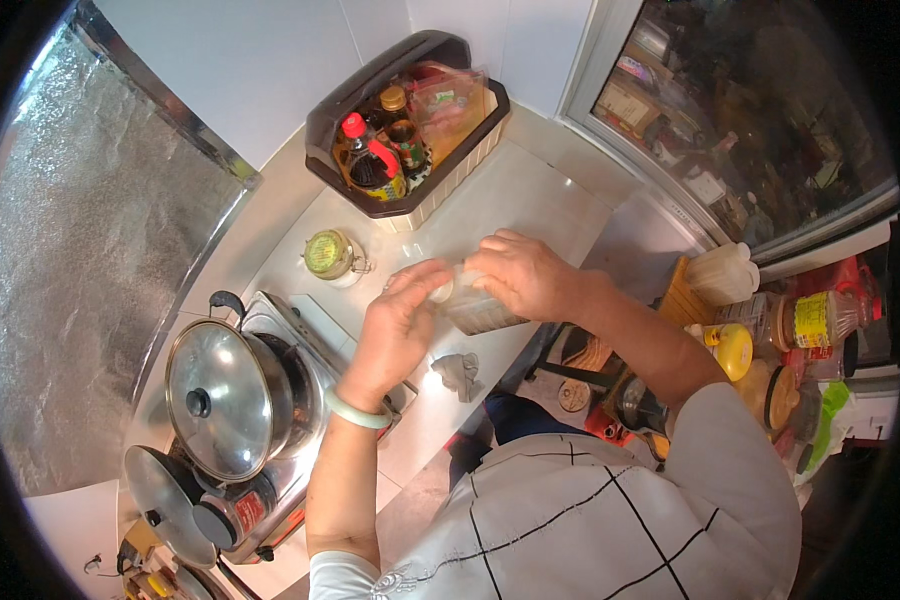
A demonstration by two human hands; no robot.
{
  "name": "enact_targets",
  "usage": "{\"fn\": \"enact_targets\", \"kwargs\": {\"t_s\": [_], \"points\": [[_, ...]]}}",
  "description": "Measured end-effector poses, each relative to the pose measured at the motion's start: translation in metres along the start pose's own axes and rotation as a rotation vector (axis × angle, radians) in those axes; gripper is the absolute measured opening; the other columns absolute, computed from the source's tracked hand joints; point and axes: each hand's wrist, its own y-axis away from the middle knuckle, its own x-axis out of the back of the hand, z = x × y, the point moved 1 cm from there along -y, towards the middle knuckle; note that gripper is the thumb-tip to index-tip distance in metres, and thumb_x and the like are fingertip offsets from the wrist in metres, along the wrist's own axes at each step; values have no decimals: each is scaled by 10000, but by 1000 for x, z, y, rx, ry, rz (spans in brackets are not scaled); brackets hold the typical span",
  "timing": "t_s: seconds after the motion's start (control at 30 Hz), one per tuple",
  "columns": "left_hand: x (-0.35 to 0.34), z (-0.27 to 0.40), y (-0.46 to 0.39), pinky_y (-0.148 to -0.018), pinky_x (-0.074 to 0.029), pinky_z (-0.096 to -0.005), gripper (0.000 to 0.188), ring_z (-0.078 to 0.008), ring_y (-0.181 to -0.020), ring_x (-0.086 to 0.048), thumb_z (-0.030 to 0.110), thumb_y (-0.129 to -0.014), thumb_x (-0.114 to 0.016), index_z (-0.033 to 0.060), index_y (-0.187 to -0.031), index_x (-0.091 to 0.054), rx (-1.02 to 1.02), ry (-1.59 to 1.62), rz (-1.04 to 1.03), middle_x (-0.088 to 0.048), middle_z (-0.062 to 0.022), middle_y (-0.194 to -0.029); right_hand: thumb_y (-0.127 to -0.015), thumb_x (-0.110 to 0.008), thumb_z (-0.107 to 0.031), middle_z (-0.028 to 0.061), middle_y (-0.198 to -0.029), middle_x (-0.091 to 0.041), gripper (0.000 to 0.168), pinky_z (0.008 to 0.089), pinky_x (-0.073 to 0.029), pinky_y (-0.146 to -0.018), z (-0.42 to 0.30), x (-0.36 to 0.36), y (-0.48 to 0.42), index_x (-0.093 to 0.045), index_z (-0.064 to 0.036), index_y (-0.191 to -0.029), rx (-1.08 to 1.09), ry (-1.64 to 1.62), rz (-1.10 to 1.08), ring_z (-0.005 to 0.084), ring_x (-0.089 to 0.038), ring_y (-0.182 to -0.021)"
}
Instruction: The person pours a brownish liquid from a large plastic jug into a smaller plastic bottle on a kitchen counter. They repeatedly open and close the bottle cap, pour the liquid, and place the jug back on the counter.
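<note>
Both my hands meet above the white counter (529, 199) around a clear plastic container (487, 313). My left hand (401, 322), with a pale bangle at the wrist, grips its left end, where a small whitish rounded part (442, 291) shows beside the fingers. From above, my right hand (529, 276) holds the container's upper edge with bent fingers. What lies inside the container is too unclear to tell. A glass clip-top jar (328, 253) with a yellow-green lid stands on the counter beyond my left hand. Nearer to me lies a crumpled grey cloth (459, 373).
A dark-rimmed bin (407, 212) holds sauce bottles (371, 161) and plastic packets. On the left, a lidded steel pot (221, 397) stands on the gas stove (307, 442), beside a dark-lidded jar (232, 514). Several jars and bottles (814, 319) crowd the right side, below the window (750, 127).
</note>
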Motion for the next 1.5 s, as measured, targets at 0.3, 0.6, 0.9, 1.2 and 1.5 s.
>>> {"fn": "enact_targets", "kwargs": {"t_s": [0.3, 0.6, 0.9, 1.2, 1.5], "points": [[-23, -31, -1, -973, -466, -325, 605, -194, -1129, -580, 89, -852, -757, 10, -1390, -492, 115, 497, 454, -629, -101, -1206, -832, -657, -58, 146, -856, -554, 189, 445, -468, -747, -5, -3, -9, -620, -12, -1011, 20, 21, 23, 349, -553, -845], [-20, 0, 15, -1052, -401, -328, 576, -209, -1223, -544, -47, -831, -656, 32, -1377, -490, 295, 207, 217, -616, -109, -1284, -811, -671, -55, 138, -838, -554, 197, 446, -464, -708, -2, -9, 1, -621, -12, -997, 34, 78, 1, 349, -544, -809], [-36, -7, 38, -932, -488, -396, 504, -315, -1058, -614, 157, -806, -781, 2, -1246, -589, 389, -88, 404, -637, -167, -1112, -776, -674, -69, 131, -824, -551, 161, 451, -477, -705, -14, -13, 4, -604, -40, -917, 75, 151, -18, 338, -557, -808], [-36, -2, 44, -942, -488, -423, 401, -387, -1109, -595, 41, -826, -695, 2, -1217, -611, 57, -97, 375, -626, -214, -1176, -770, -677, -88, 115, -828, -542, 153, 432, -485, -698, -17, -20, 12, -598, -54, -897, 86, 160, -24, 319, -551, -801], [-32, -5, 47, -1019, -446, -399, 476, -325, -1167, -585, 33, -812, -722, 14, -1269, -590, 106, -113, 239, -625, -207, -1221, -759, -684, -36, 125, -826, -547, 220, 432, -475, -696, -23, -19, 13, -626, -23, -970, 98, 170, -56, 337, -548, -806]]}}
